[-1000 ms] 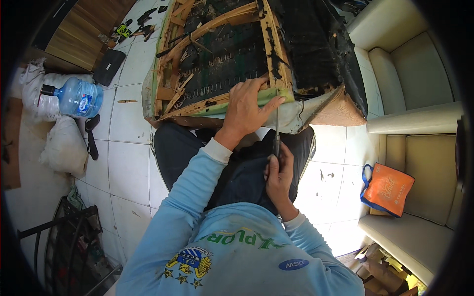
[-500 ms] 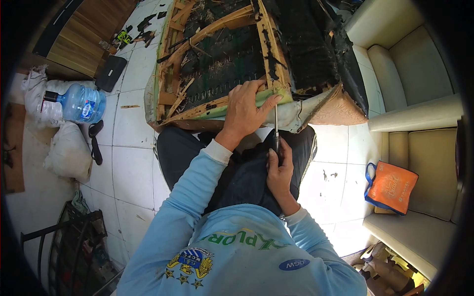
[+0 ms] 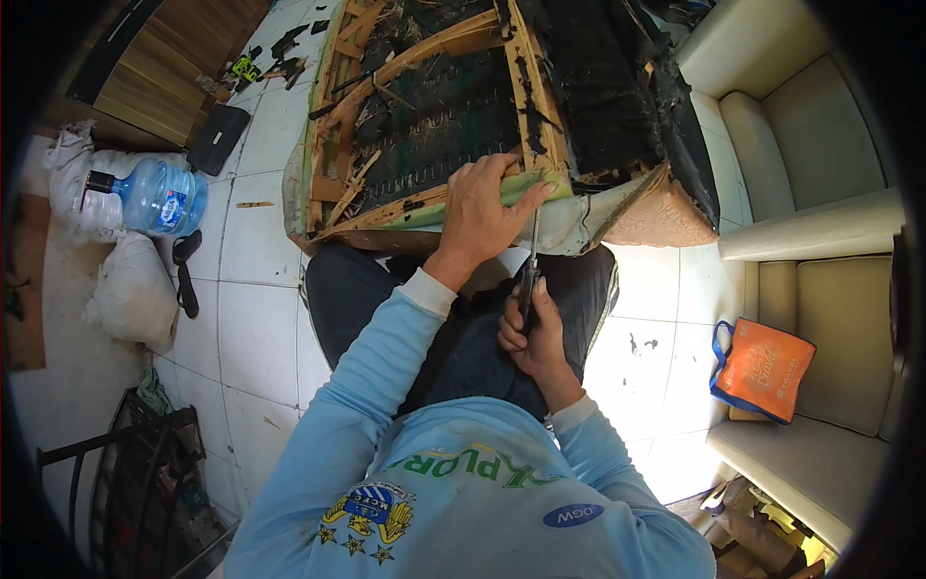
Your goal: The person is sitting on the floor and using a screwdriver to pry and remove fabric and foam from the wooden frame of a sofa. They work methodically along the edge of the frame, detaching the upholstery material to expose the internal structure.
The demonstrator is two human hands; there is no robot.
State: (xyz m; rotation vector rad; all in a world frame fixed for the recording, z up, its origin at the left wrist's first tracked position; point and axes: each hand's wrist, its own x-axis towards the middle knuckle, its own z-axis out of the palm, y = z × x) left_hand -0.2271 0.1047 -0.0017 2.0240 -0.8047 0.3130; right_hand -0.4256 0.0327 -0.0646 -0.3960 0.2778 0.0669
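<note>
A stripped sofa frame (image 3: 532, 101) of bare wood stands before my knees, with torn dark fabric and wavy springs inside it. My left hand (image 3: 482, 214) grips its near edge, fingers curled over the rail and thumb stretched along the pale green foam padding (image 3: 431, 218). In front of my lap, my right hand (image 3: 536, 336) is wrapped round the dark handle of a screwdriver (image 3: 534, 241). The metal shaft points away from me, and its tip meets the padded edge close to my left thumb; the exact contact point is hard to see. Loose grey-brown covering (image 3: 648, 209) hangs at the corner.
On the left lie a blue water jug (image 3: 164, 200), white sacks (image 3: 133, 294), a black case (image 3: 218, 141) and a black strap-like item (image 3: 186, 275). A beige sofa (image 3: 810, 222) stands right, bearing an orange bag (image 3: 764, 369). A black metal rack (image 3: 125, 454) is at lower left.
My right hand has shifted left and slightly back toward me, turning the screwdriver handle to a new slant. My left hand stays in place on the sofa frame.
</note>
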